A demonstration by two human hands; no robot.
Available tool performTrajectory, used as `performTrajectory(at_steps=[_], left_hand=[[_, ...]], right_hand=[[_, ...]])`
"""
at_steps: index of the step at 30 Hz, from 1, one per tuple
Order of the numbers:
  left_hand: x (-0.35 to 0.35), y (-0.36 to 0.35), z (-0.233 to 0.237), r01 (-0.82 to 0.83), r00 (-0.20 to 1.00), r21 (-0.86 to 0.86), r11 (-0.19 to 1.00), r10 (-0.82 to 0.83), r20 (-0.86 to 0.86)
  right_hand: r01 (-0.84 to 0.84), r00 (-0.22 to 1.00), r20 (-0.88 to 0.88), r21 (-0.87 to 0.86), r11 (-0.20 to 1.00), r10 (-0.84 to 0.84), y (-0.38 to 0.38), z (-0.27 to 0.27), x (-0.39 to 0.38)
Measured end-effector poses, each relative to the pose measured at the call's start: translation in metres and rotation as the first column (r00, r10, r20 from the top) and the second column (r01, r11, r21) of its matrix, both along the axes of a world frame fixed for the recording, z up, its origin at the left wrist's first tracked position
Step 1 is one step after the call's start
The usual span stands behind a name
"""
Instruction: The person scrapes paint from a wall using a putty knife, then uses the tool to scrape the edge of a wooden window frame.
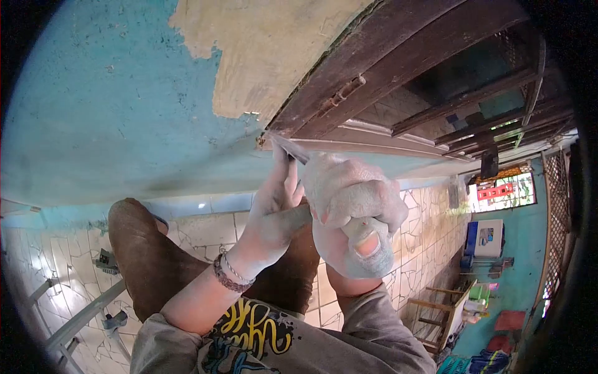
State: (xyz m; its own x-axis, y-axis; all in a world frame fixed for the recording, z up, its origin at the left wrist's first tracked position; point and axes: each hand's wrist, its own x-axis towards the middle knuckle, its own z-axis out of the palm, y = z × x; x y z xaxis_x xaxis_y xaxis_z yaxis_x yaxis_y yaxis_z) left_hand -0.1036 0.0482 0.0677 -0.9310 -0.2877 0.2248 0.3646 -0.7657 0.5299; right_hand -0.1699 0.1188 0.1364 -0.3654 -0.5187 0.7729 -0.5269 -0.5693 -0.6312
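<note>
My right hand [355, 212], coated in pale dust, is closed in a fist around a tool whose flat grey blade [291, 148] sticks out toward the wall. The blade's tip meets the bottom corner of the dark brown wooden frame [349, 68]. Just left of it, my left hand [277, 209] is raised with its fingers stretched up beside the blade, near the wall. The handle is hidden inside my right fist. Around the corner, the blue wall [124, 112] borders a bare beige patch [255, 56].
A metal ladder [87, 318] lies at lower left by my knee. A wooden table [458, 315] with green items stands at lower right, near a white-and-blue box [487, 238]. Barred window panels [473, 93] extend at upper right. Below is the tiled floor [205, 230].
</note>
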Motion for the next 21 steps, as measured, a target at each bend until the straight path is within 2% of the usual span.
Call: performTrajectory(at_steps=[2,3,6,11,14,18,20,21], left_hand=[[-0.001,0.002,-0.019,-0.022,0.999,-0.091,0.996,0.024,0.022],[-0.002,0.001,-0.011,-0.056,0.998,-0.155,0.986,0.060,0.024],[0.001,-0.001,0.001,0.022,1.000,0.063,0.998,-0.021,-0.007],[-0.009,0.002,-0.021,-0.116,0.992,-0.194,0.974,0.103,-0.075],[-0.008,-0.001,-0.008,-0.027,0.999,-0.114,0.993,0.025,-0.021],[-0.010,0.004,-0.015,-0.045,0.998,-0.111,0.993,0.041,-0.037],[-0.008,0.006,-0.008,0.001,1.000,-0.046,0.999,0.000,0.006],[-0.014,0.007,-0.016,-0.013,1.000,-0.045,0.999,0.011,-0.027]], right_hand=[[-0.023,0.999,0.035,0.002,1.000,0.023,-0.001,0.004,0.004],[-0.069,0.997,0.042,-0.031,0.997,0.070,0.002,0.006,0.004],[-0.053,0.998,0.030,-0.001,0.999,0.053,0.002,-0.001,-0.002],[-0.097,0.992,0.071,-0.087,0.991,0.104,0.002,-0.001,-0.006],[-0.125,0.986,0.101,-0.078,0.989,0.133,0.007,-0.004,-0.016],[-0.228,0.964,0.106,-0.128,0.965,0.242,0.009,0.000,-0.021],[-0.217,0.968,0.107,-0.110,0.970,0.228,0.010,-0.002,-0.023],[-0.183,0.973,0.125,-0.090,0.979,0.193,0.006,-0.006,-0.025]])
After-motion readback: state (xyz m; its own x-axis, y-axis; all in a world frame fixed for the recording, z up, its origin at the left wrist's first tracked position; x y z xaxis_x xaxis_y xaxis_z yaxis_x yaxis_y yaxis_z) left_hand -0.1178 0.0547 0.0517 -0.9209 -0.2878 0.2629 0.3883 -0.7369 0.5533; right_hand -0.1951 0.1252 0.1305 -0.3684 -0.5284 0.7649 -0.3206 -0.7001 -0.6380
